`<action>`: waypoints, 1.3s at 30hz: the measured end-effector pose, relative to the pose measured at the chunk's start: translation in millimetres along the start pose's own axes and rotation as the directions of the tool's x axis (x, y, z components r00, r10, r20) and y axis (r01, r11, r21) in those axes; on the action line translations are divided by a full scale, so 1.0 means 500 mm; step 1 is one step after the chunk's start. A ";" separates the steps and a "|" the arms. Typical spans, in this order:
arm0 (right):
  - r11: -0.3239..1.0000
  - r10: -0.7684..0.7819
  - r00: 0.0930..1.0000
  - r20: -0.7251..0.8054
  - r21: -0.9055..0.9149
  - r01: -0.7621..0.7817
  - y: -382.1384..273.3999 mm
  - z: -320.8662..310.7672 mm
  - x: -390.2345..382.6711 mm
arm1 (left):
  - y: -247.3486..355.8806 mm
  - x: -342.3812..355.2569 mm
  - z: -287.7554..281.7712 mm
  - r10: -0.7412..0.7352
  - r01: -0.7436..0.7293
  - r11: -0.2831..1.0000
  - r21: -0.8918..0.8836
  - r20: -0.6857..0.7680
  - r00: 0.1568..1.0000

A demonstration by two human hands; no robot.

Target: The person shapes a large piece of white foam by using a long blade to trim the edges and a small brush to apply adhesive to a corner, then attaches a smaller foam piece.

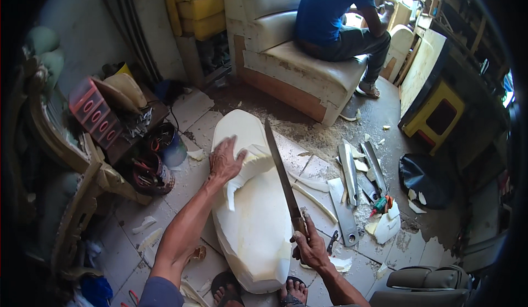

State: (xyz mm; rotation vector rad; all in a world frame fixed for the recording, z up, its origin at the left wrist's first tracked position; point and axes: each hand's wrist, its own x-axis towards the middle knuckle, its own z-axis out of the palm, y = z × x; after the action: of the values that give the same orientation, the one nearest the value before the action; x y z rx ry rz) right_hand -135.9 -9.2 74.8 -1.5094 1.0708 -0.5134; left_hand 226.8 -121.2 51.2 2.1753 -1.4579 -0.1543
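Note:
A long cream foam block [250, 219], carved like a motorcycle seat, stands in front of me between my feet. My left hand [224, 161] lies on its raised far section with the fingers spread. A partly cut foam flap hangs beside that hand, over the dip in the middle. My right hand [312, 245] is closed round the handle of a long, narrow, dark-bladed knife [281, 169]. The blade points up and away from me, along the right side of the foam. Whether its edge touches the foam I cannot tell.
Foam offcuts, metal strips [346, 211] and a green-and-red tool [380, 204] lie on the tiles to the right. Buckets of tools [149, 175] and a red rack [96, 114] stand left. Ahead, another person sits on a worn pale sofa [308, 70].

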 end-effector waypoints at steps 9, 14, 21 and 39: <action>0.994 -0.028 0.999 -0.026 -0.104 0.025 0.054 -0.013 0.027 | 0.038 0.001 -0.014 -0.005 0.003 1.000 0.006 0.390 0.921; 0.998 0.051 0.998 -0.034 -0.045 -0.052 0.007 -0.021 0.042 | 0.001 0.088 -0.009 0.262 -0.312 0.936 0.162 0.273 0.926; 0.991 0.125 0.992 -0.011 -0.048 -0.125 -0.018 0.004 0.073 | 0.004 0.063 0.026 0.034 -0.042 0.999 0.021 0.277 0.960; 0.935 0.032 0.999 -0.028 -0.353 -0.040 -0.011 0.044 0.192 | 0.005 0.064 0.037 0.056 -0.071 0.997 0.044 0.292 0.955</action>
State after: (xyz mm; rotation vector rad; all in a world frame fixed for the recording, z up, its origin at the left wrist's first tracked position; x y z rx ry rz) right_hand -69.5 -78.4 51.3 -1.7967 1.2548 -0.3215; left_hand 231.2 -157.1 42.4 2.2161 -1.7070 -0.4332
